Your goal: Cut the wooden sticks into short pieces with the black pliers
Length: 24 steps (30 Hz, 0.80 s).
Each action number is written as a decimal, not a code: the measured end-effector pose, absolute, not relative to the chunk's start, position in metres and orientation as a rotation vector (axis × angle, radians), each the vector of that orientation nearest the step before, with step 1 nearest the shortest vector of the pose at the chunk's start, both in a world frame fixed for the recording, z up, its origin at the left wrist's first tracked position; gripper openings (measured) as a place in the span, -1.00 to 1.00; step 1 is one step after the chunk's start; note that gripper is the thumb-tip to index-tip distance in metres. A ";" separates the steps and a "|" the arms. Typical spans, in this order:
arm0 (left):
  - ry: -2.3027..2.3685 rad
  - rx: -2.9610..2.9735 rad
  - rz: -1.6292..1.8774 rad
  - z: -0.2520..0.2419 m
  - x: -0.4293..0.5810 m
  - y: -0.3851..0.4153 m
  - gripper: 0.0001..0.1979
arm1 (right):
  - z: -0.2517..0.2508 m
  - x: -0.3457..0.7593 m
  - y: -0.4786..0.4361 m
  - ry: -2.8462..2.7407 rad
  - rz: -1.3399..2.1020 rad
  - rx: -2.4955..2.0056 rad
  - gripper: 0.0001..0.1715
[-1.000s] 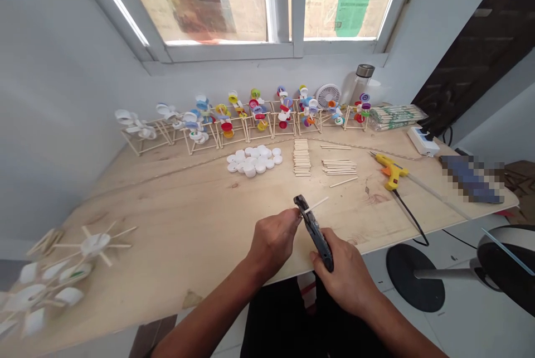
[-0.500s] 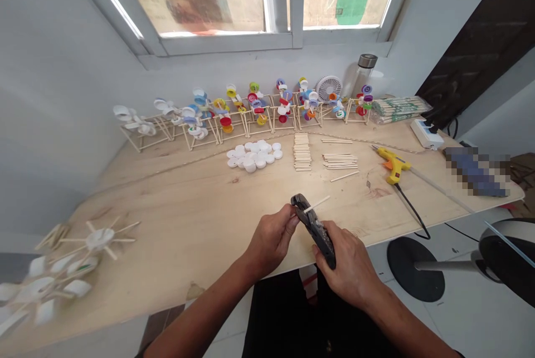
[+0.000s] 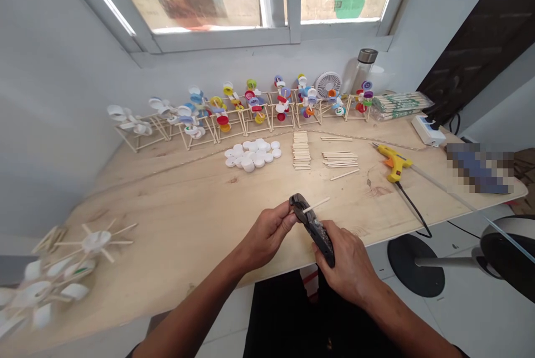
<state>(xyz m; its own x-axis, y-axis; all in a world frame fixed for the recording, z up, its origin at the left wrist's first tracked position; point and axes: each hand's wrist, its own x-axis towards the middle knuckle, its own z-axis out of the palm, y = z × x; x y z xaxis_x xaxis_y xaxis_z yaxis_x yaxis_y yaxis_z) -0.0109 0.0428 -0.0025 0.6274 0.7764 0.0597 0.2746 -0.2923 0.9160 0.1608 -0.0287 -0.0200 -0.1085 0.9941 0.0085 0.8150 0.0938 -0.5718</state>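
Observation:
My right hand (image 3: pixel 346 270) grips the handles of dark metal cutting pliers (image 3: pixel 315 230), whose jaws point up and to the left. My left hand (image 3: pixel 267 238) pinches a thin wooden stick (image 3: pixel 317 204) at the jaws. The stick crosses the jaws and sticks out to the right. Part of it is hidden by my fingers and the tool. Both hands are over the front edge of a plywood table (image 3: pixel 167 207).
Along the back stand several stick frames with colored bottle caps (image 3: pixel 238 115), behind white caps (image 3: pixel 251 154) and stacked sticks (image 3: pixel 301 150). A yellow glue gun (image 3: pixel 393 161) lies right, with its black cord on the table. White-capped stick wheels (image 3: pixel 96 242) lie front left.
The view has tilted slightly, so the table items sit higher in the frame. My hands and the pliers have barely moved, and the stick stays at the jaws.

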 end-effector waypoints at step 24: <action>0.861 1.929 0.604 -0.009 -0.011 0.060 -0.78 | -0.013 0.159 -0.018 -1.945 0.823 -1.829 -0.84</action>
<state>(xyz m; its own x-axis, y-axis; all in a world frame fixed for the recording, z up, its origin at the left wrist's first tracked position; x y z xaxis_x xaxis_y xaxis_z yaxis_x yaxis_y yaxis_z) -0.0106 0.0600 -0.0090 0.6365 0.7685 0.0656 0.3225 -0.3424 0.8825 0.1587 -0.0175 -0.0131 -0.1088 0.9846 -0.1367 0.7836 0.0004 -0.6213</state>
